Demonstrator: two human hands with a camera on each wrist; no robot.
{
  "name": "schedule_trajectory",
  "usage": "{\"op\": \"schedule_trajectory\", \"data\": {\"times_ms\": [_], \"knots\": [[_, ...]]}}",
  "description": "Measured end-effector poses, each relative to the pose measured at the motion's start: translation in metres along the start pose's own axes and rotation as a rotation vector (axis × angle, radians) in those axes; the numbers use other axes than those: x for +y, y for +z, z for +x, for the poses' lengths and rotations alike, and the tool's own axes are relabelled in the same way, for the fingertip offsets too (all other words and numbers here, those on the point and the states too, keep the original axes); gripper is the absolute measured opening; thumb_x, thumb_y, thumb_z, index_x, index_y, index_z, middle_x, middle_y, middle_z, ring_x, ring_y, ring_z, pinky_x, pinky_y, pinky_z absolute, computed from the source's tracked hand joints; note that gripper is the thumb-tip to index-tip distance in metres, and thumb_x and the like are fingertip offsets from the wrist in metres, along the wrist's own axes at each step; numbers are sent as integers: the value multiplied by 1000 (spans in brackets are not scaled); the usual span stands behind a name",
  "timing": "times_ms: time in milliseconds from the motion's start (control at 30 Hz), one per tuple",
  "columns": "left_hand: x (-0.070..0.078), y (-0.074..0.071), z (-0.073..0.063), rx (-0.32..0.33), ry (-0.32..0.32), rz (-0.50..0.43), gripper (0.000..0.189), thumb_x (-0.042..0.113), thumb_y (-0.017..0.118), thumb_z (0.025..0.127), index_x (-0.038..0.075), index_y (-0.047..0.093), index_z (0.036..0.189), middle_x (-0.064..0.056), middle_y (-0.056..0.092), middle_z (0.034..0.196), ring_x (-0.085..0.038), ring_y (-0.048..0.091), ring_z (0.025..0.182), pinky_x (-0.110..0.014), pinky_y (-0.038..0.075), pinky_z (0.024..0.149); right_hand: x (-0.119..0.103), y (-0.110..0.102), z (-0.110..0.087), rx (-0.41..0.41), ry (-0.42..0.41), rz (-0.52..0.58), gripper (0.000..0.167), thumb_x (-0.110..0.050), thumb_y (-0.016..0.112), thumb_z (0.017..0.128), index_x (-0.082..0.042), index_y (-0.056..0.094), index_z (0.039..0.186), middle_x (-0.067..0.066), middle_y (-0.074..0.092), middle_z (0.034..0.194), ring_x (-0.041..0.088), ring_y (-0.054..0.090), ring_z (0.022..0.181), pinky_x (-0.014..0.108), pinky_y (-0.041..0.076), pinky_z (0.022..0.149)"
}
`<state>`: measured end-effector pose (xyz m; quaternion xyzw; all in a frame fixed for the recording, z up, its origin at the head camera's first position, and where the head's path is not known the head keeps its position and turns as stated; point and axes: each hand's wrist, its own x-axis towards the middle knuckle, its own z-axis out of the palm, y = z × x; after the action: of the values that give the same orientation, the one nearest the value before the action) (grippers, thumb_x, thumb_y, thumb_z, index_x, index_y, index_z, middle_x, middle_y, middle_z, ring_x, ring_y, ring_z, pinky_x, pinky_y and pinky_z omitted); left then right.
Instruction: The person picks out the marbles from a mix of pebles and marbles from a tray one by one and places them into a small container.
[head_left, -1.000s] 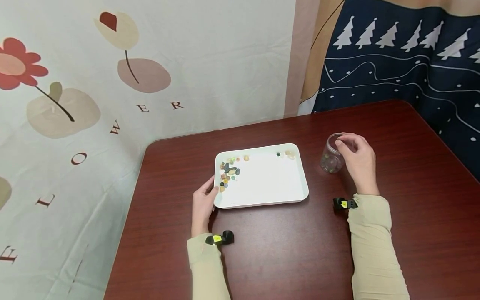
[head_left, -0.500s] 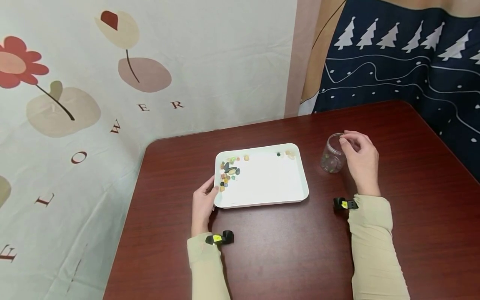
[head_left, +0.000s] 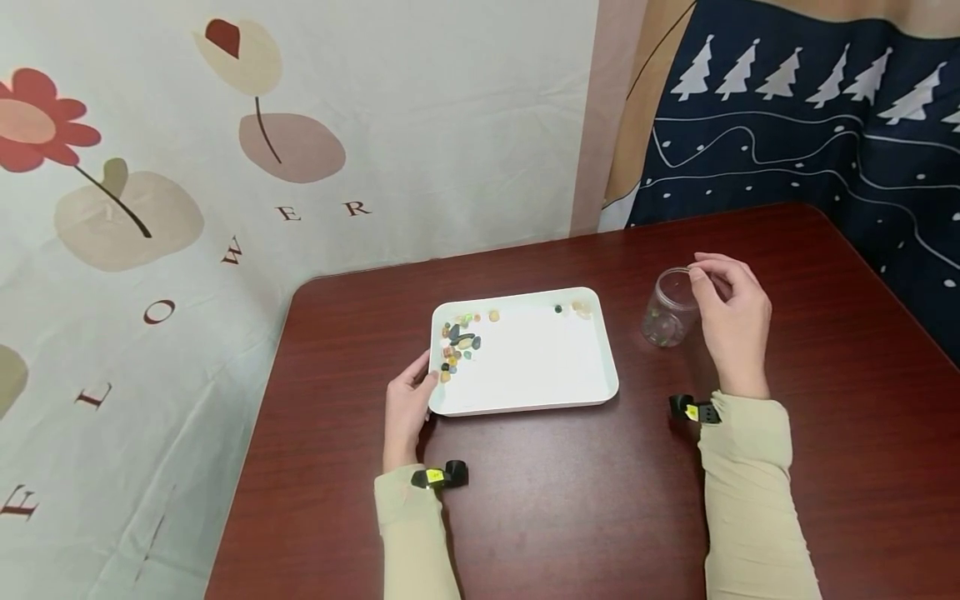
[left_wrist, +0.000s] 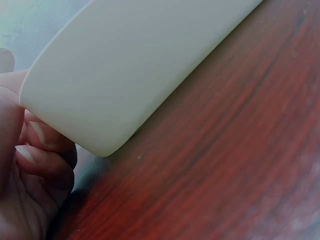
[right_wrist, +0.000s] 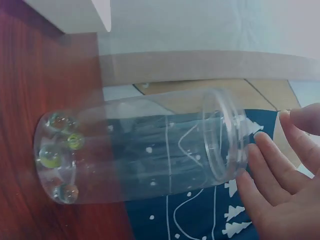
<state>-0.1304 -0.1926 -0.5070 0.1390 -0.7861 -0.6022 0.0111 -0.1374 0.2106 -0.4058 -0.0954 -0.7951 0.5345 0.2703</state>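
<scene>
My left hand (head_left: 407,412) holds the left edge of a white tray (head_left: 536,367), thumb at the rim. In the left wrist view its fingers (left_wrist: 40,160) curl in at the tray's corner. Small coloured stones (head_left: 463,342) lie along the tray's left side, with a few pale pebbles (head_left: 581,309) and a dark one (head_left: 558,309) at the back right. To the right of the tray stands a clear, lidless jar (head_left: 670,312) with several glass marbles (right_wrist: 50,157) at its bottom. My right hand (head_left: 737,333) is at the jar's mouth, fingers loosely bent, with nothing visible between them.
The tray and jar stand on a dark red wooden table (head_left: 585,500). Behind it hang a pale flower-print cloth (head_left: 450,125) and a navy cloth (head_left: 795,142) with white trees.
My right hand has moved up and to the right, its fingertips drawing out from over the jar's mouth to its right rim. The left hand and tray stay put.
</scene>
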Motion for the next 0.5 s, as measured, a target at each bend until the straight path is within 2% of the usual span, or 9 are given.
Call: {"op": "schedule_trajectory", "data": {"times_ms": [67, 167, 300, 400, 500], "knots": [[0, -1, 0, -5, 1, -5, 36, 22, 57, 83, 31, 59, 118, 1, 62, 105, -11, 32, 34, -24, 29, 30, -3, 1, -1, 0, -7, -4, 27, -30, 58, 85, -14, 66, 105, -4, 58, 112, 6, 56, 97, 21, 42, 87], [13, -1, -8, -16, -13, -17, 38, 19, 57, 84, 25, 57, 121, -3, 61, 107, -5, 30, 32, -22, 29, 31, -7, 2, -4, -16, -21, -11, 27, -32, 57, 86, -16, 65, 107, -4, 60, 109, 6, 57, 93, 18, 43, 83], [14, -2, -9, -24, -31, -23, 38, 17, 56, 85, 23, 56, 123, -6, 61, 109, -4, 30, 31, -23, 28, 30, -10, 6, -8, -57, -36, -31, 28, -35, 56, 86, -21, 64, 108, -4, 62, 105, 6, 58, 90, 18, 44, 79], [3, -1, -1, -14, -19, -17, 37, 20, 57, 84, 28, 58, 120, -1, 61, 109, -9, 34, 34, -25, 30, 31, -11, 10, -11, -89, -50, -29, 27, -35, 56, 86, -20, 65, 107, -3, 63, 103, 7, 58, 88, 18, 44, 77], [1, 0, -1, -1, -1, -8, 36, 21, 58, 84, 30, 58, 119, 2, 61, 109, -11, 36, 36, -25, 30, 31, -13, 16, -13, -128, -73, -32, 27, -35, 56, 86, -21, 64, 107, -3, 63, 102, 7, 59, 87, 18, 44, 73]]}}
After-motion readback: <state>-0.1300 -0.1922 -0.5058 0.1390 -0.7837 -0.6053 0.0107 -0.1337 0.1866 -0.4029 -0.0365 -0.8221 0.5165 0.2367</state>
